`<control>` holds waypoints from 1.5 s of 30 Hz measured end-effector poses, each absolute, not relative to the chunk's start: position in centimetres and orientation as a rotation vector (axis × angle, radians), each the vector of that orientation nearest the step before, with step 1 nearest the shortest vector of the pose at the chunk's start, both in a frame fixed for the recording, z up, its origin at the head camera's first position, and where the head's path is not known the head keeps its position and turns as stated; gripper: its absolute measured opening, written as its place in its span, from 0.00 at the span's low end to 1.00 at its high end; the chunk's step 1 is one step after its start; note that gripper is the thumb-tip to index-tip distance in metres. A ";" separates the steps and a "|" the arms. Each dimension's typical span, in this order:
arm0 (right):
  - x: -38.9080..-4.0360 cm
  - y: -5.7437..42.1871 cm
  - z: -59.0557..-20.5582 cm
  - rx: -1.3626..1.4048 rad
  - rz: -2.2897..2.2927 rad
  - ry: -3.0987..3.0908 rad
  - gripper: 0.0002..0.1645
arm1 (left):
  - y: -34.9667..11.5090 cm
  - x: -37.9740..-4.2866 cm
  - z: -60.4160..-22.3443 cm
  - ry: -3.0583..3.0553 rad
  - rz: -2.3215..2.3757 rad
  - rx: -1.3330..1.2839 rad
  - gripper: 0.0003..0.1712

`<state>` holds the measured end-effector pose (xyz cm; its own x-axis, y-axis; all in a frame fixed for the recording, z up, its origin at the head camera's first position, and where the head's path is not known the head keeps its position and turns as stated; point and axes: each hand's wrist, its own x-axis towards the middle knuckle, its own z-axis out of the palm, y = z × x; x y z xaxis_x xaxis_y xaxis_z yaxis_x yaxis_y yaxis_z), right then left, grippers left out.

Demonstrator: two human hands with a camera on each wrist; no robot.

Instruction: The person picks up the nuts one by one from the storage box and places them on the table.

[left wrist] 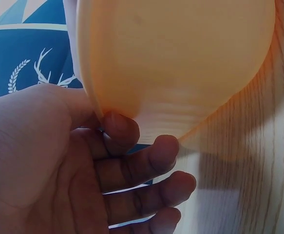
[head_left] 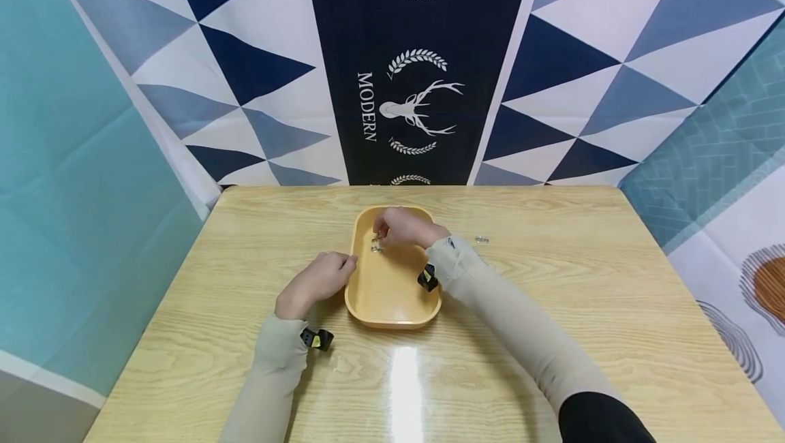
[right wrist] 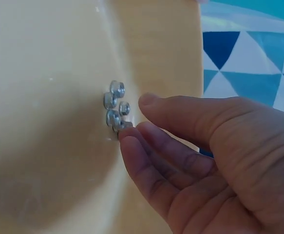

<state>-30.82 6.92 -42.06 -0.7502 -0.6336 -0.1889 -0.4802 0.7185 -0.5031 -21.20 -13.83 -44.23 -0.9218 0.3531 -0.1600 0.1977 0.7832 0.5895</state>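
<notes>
A yellow-orange plastic tray [head_left: 392,301] with rounded corners lies on the table. My left hand [head_left: 317,282] holds its left rim; close up in the left wrist view, a fingertip [left wrist: 122,129] presses against the tray wall. Inside the tray, toward the far left, is a cluster of several small shiny metal nuts [right wrist: 113,117]. My right hand [head_left: 405,226] reaches over the right side to them. In the right wrist view the thumb stands apart from the fingers, with nothing gripped between. A fingertip [right wrist: 132,151] is right at the lowest nuts.
A small group of shiny metal pieces [head_left: 482,239] lies on the wooden table [head_left: 540,279] right of the tray. A patterned cloth [head_left: 423,102] hangs behind the table's far edge. Teal cloth [head_left: 73,157] hangs along the left side.
</notes>
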 end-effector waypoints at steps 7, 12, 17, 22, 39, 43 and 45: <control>-30.6 6.2 -42.3 -0.846 -0.608 2.572 0.13 | -14.1 -21.4 -44.2 2.689 0.868 0.407 0.30; -30.5 5.9 -42.4 -0.895 -0.586 2.576 0.08 | -14.1 -21.5 -44.0 2.688 0.885 0.425 0.30; -30.6 5.5 -42.7 -0.918 -0.567 2.590 0.07 | -14.2 -21.5 -44.0 2.697 0.868 0.431 0.29; -30.6 5.3 -43.1 -0.898 -0.548 2.613 0.04 | -14.1 -21.6 -44.1 2.701 0.869 0.432 0.28; -30.7 4.6 -43.8 -0.908 -0.466 2.671 0.04 | -13.9 -21.6 -44.2 2.708 0.849 0.425 0.28; -30.7 4.6 -43.9 -0.904 -0.472 2.668 0.03 | -13.9 -21.6 -44.3 2.709 0.855 0.431 0.28; -30.6 4.7 -44.0 -0.897 -0.474 2.666 0.04 | -13.8 -21.6 -44.4 2.711 0.861 0.438 0.28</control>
<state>-30.65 4.67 -44.03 -0.7650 -0.6228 -0.1641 -0.5279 0.7524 -0.3940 -21.59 -13.83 -44.37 -0.9201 0.3594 -0.1559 0.2036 0.7787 0.5935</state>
